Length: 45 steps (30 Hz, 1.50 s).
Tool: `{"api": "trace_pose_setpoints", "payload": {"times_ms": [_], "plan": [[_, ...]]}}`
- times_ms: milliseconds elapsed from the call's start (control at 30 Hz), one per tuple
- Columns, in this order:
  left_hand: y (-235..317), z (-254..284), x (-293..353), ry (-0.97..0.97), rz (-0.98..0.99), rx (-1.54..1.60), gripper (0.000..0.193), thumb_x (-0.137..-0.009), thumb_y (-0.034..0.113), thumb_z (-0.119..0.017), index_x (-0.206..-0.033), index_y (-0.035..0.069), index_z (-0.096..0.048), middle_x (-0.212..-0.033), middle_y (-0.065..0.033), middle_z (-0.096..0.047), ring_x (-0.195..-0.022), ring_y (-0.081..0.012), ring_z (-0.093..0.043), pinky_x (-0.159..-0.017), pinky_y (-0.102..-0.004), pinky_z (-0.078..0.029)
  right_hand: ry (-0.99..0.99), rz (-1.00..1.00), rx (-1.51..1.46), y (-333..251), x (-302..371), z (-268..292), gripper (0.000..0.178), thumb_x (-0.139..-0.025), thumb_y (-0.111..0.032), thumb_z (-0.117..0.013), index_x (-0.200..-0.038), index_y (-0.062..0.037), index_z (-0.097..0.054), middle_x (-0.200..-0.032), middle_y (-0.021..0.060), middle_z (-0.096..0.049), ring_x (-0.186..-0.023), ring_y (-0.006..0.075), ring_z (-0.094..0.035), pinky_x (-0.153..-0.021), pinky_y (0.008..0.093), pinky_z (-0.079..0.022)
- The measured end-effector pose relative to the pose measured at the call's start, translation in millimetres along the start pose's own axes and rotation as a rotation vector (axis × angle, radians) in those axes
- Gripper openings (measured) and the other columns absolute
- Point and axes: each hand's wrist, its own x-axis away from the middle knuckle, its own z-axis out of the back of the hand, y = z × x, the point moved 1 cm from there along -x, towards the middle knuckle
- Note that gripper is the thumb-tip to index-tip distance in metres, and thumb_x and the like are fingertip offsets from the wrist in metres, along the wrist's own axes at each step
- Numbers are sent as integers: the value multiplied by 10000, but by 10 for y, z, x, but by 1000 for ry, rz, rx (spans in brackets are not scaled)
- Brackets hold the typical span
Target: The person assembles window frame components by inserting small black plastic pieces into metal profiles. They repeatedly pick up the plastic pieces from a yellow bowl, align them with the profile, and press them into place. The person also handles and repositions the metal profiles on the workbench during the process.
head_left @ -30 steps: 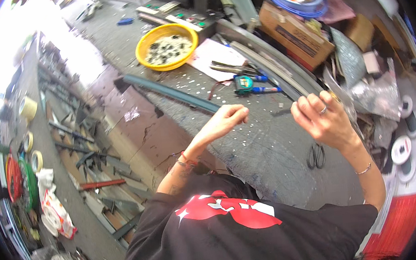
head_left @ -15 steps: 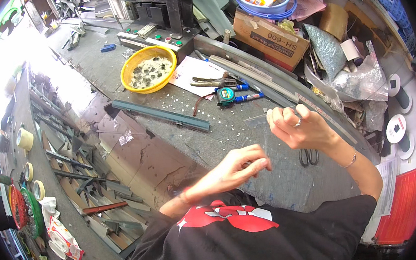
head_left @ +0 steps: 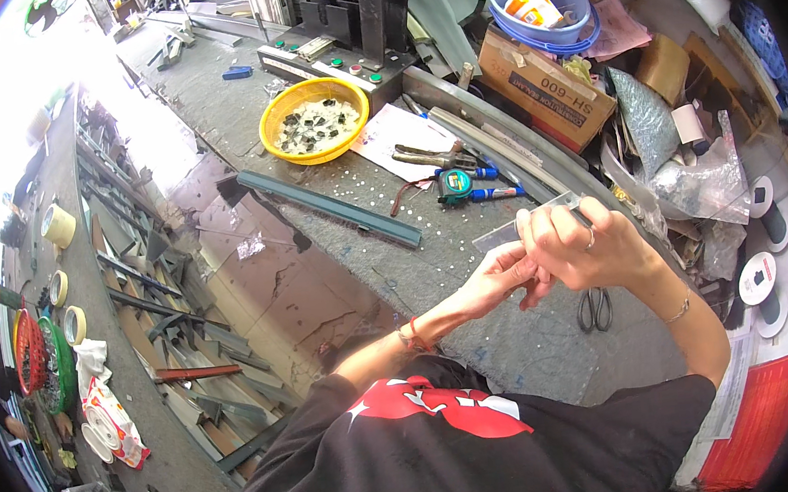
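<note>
My right hand (head_left: 574,241), with a ring on one finger, is closed in a pinch above the bench. The fingers of my left hand (head_left: 505,274) meet it from the left and are pressed together. What sits between the fingertips is too small and hidden to make out. A clear flat plastic piece (head_left: 498,236) shows just beyond the fingers; I cannot tell whether it is held or lies on the bench. Close below my right hand lie dark-handled scissors (head_left: 595,310). Beyond my hands are a teal tape measure (head_left: 454,185), blue markers (head_left: 496,193) and pliers (head_left: 433,156).
A yellow basket (head_left: 270,144) of small white and black pieces stands farther back. A grey-green metal profile (head_left: 330,208) lies along the bench edge among scattered white bits. At right are a cardboard box (head_left: 544,88) and blue basins (head_left: 497,26). Metal offcuts (head_left: 175,312) fill the left side.
My left hand has moved right and up to meet my right hand; the two were apart before. The thin clear strand below my right fingers no longer shows. The whole view has shifted slightly.
</note>
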Motion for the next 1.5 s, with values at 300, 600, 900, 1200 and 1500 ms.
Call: {"api": "trace_pose_setpoints", "payload": {"times_ms": [300,600,900,1200,1500], "plan": [[76,-60,51,268,-69,-68,326,-960,370,-505,-824,75,-491,-646,60,-357,-538,-41,-275,-496,-215,-224,-107,-344,-25,-162,343,-449,183,-704,-178,-582,-880,-132,-587,-868,-11,-504,-854,135,-465,-859,361,-307],[-121,8,275,243,-6,-148,340,-982,382,-454,-842,79,-518,-625,85,-344,-531,-16,-264,-487,-200,-197,-179,-738,-123,-5,937,-729,220,-750,-38,-607,-967,-77,-597,-853,47,-496,-857,202,-489,-878,380,-315],[-158,88,213,286,33,-103,333,-978,384,-461,-848,84,-518,-608,88,-315,-518,-22,-235,-481,-207,-183,-159,-332,-117,-453,664,-478,294,-705,-147,-626,-996,-108,-640,-782,-27,-449,-794,130,-444,-871,376,-340],[-177,15,173,243,42,-115,327,-980,372,-461,-852,77,-512,-622,77,-331,-532,-29,-261,-490,-210,-199,-103,-136,-85,-480,343,-513,242,-754,-206,-581,-969,-122,-653,-793,-35,-448,-839,114,-420,-865,368,-336],[-59,-183,338,32,-3,-391,346,-970,328,-472,-829,26,-564,-747,-11,-534,-693,-99,-472,-611,-276,-400,-211,-746,-394,-315,780,-922,237,-768,-25,-577,-1005,-28,-566,-913,115,-523,-896,280,-489,-853,420,-354]]}}
